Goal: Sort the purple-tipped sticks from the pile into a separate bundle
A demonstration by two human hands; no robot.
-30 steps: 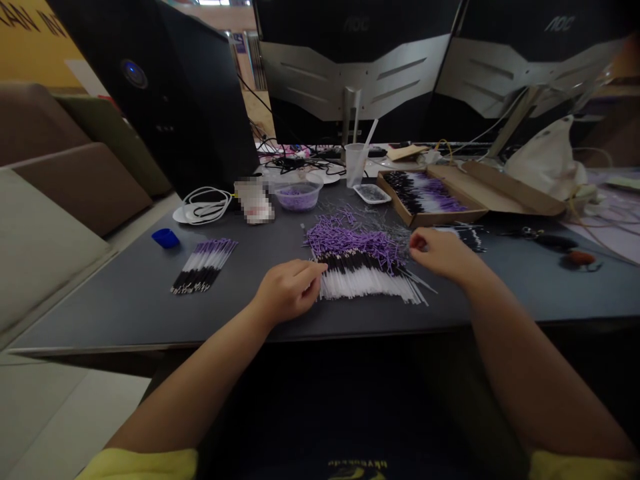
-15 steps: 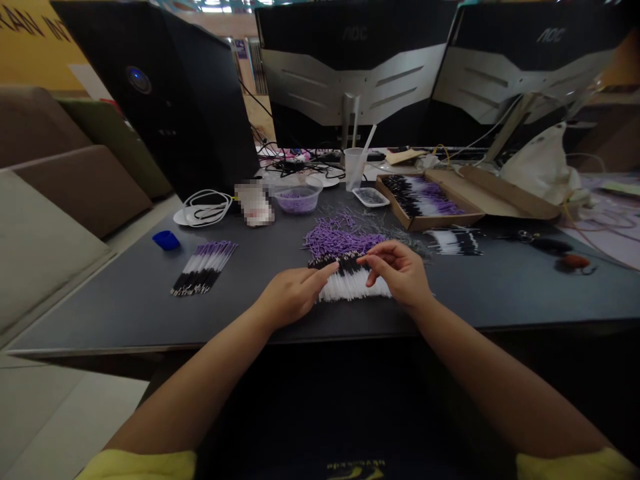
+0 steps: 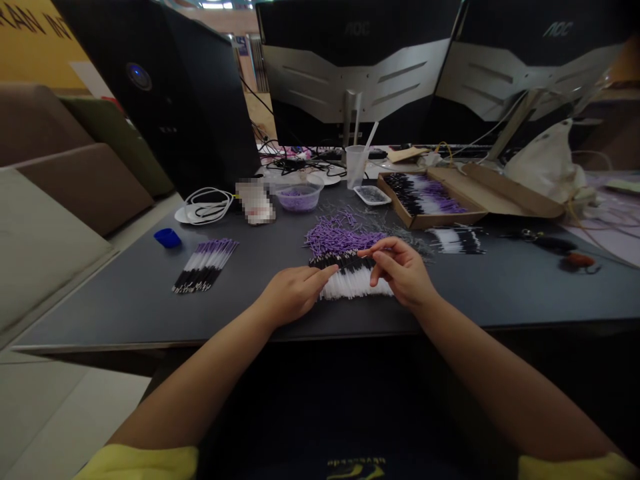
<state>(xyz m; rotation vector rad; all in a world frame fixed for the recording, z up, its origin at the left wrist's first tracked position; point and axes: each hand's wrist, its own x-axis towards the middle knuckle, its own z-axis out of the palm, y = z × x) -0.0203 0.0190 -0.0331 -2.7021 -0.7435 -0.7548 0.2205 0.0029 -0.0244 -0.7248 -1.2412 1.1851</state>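
A row of slim black-and-white sticks (image 3: 353, 285) with pale tips lies side by side at the desk's front edge. Over its left end is my left hand (image 3: 294, 292), closed, thumb and forefinger together and pointing right. My right hand (image 3: 403, 270) hovers over the row's right part, thumb and fingertips pinched. Something thin and dark seems to run between the two hands, too fine to name. Just behind the row is a heap of short purple tubes (image 3: 343, 233). Finished-looking purple, white and black sticks (image 3: 206, 265) lie bundled to the left.
An open cardboard box (image 3: 430, 200) holds more sticks at back right. A clear bowl (image 3: 299, 197), a small tray (image 3: 372, 195) and a plastic cup (image 3: 355, 167) with a straw stand behind. A blue cap (image 3: 167, 238) lies left. Monitors (image 3: 357, 67) and a computer tower (image 3: 165, 100) line the back.
My right fingers have curled slightly and shifted a little over the row. The left hand stays almost in place. The camera view has moved very slightly.
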